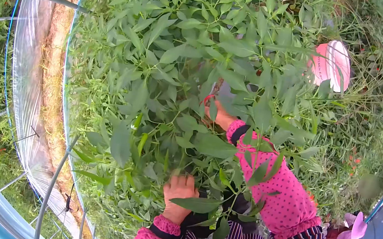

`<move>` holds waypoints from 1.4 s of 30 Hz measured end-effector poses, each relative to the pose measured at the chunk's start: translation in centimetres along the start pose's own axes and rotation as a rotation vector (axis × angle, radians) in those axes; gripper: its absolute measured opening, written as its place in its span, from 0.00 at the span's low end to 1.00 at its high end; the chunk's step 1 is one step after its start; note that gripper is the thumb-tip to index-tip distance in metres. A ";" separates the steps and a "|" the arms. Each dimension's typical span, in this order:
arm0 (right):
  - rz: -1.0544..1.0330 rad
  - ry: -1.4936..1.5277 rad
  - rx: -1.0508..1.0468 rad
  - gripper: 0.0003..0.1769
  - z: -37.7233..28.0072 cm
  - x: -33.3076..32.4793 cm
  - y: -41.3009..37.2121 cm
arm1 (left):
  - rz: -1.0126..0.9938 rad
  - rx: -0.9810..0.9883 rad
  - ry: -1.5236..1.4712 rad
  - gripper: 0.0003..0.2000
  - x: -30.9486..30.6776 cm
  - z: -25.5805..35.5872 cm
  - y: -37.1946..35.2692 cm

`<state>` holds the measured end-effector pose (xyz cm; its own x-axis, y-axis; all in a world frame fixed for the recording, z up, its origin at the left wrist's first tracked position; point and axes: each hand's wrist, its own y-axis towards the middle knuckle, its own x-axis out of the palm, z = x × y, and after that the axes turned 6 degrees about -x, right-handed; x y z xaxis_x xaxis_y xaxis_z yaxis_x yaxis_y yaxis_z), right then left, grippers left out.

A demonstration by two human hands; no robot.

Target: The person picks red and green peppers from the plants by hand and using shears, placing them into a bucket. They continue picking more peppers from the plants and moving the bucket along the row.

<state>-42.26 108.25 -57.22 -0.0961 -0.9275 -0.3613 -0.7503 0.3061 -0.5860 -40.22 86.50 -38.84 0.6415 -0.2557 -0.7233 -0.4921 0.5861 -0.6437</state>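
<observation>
Dense green pepper plants [172, 54] with pointed leaves surround both of my hands. My right hand [221, 116], in a pink dotted sleeve, reaches among the stems from the right. Its fingers are closed around a slim red chili pepper [209, 98], partly covered by leaves. Lower down, my left hand [180, 194] shows its back, with the fingers bent into the foliage. Leaves and shadow hide its fingertips, so what they hold, if anything, cannot be made out.
A pink and white container [333, 66] with printing sits in the plants at upper right. On the left run clear plastic sheeting [32, 66], a straw-covered strip [58, 45] and metal hoops [54, 187]. Another person in a pink hat [354, 232] is at lower right.
</observation>
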 end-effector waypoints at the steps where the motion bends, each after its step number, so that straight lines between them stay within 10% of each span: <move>1: 0.014 0.024 -0.003 0.14 0.1 0.1 -0.2 | -0.009 -0.002 -0.002 0.19 -0.2 0.2 0.2; 11: 0.357 0.669 0.061 0.13 -0.5 -0.8 -3.7 | -0.083 0.021 0.055 0.18 -1.0 0.6 1.3; 17: 0.434 1.278 0.657 0.08 -4.5 -3.2 -4.1 | -0.128 -0.045 0.014 0.18 -2.1 -0.2 4.0; 21: 0.299 1.347 0.408 0.08 -3.5 -4.9 -4.9 | -0.154 -0.057 0.022 0.18 -1.9 -0.6 4.8; 27: 0.466 1.030 0.362 0.12 -1.3 -7.6 -6.3 | -0.242 -0.032 0.000 0.18 -1.0 -2.6 3.8; 36: -0.202 0.001 -0.257 0.17 -6.2 -3.8 -9.8 | -0.248 0.056 0.011 0.17 -0.4 -1.3 1.7; 38: -0.010 0.006 -0.423 0.16 -6.2 1.0 -11.8 | -0.218 0.054 -0.007 0.17 -0.5 -0.4 1.5; 42: -0.383 -0.394 -0.127 0.10 -5.0 5.4 -13.5 | -0.137 0.087 -0.083 0.16 -0.7 0.4 0.7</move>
<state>-35.87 98.04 -47.65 0.4324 -0.8092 -0.3977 -0.7583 -0.0878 -0.6460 -40.83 87.37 -38.68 0.7470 -0.2753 -0.6051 -0.3464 0.6157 -0.7077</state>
